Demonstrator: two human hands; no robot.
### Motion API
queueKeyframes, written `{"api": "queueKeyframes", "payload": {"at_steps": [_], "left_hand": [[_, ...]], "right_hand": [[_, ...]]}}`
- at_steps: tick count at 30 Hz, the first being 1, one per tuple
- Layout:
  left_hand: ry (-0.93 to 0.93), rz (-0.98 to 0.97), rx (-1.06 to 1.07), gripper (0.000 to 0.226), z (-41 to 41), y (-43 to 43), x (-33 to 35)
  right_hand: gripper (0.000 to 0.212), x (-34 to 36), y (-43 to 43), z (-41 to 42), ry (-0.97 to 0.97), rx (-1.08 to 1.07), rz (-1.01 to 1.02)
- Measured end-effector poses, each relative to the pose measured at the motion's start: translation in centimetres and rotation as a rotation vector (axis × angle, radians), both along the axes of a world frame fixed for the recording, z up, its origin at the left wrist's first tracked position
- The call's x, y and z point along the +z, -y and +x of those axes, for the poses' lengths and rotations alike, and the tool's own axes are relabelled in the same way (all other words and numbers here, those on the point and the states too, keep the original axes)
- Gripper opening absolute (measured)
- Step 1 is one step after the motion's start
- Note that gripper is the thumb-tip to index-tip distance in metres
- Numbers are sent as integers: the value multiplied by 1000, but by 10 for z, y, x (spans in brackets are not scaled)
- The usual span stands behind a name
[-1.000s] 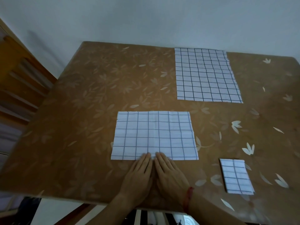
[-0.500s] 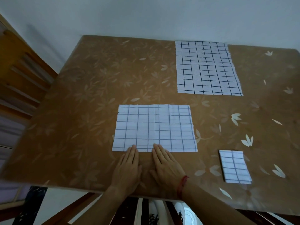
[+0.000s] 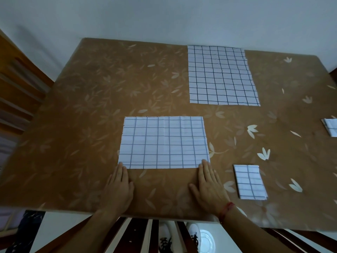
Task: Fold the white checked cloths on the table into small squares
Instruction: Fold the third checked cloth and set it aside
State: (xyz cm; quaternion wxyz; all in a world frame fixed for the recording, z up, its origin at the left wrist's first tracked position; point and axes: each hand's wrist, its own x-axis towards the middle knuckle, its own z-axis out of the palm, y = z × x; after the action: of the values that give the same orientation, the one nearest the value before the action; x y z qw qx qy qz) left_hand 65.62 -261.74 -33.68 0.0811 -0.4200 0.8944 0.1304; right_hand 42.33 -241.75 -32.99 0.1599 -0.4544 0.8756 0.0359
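The left hand [image 3: 119, 187] and right hand [image 3: 209, 185] have short, unpainted nails, and both forearms are bare. A thin red woven-thread bracelet [image 3: 226, 209] circles the right wrist, its strands slightly frayed. Below the near edge of the brown leaf-patterned table [image 3: 91, 125] shows a pair of white shoes with dark laces [image 3: 165, 236].

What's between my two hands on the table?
Head view: bare table between left hand and right hand; the cloth lies just beyond.
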Motion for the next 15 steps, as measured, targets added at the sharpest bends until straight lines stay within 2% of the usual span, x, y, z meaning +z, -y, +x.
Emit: {"api": "queueKeyframes", "payload": {"at_steps": [4,8,12,15], "left_hand": [[7,10,18,82,-1,-1,5],[-33,49,60,74,-4,-3,12],[-184,92,186,44,-16,3,24],[-198,10,135,40,-33,8,27]], "right_hand": [[90,-2,-3,-2,12,-42,-6],[91,0,-2,0,29,-56,-17],[77,8,4,-1,25,-79,-19],[68,19,12,-8,19,-104,-75]]}}
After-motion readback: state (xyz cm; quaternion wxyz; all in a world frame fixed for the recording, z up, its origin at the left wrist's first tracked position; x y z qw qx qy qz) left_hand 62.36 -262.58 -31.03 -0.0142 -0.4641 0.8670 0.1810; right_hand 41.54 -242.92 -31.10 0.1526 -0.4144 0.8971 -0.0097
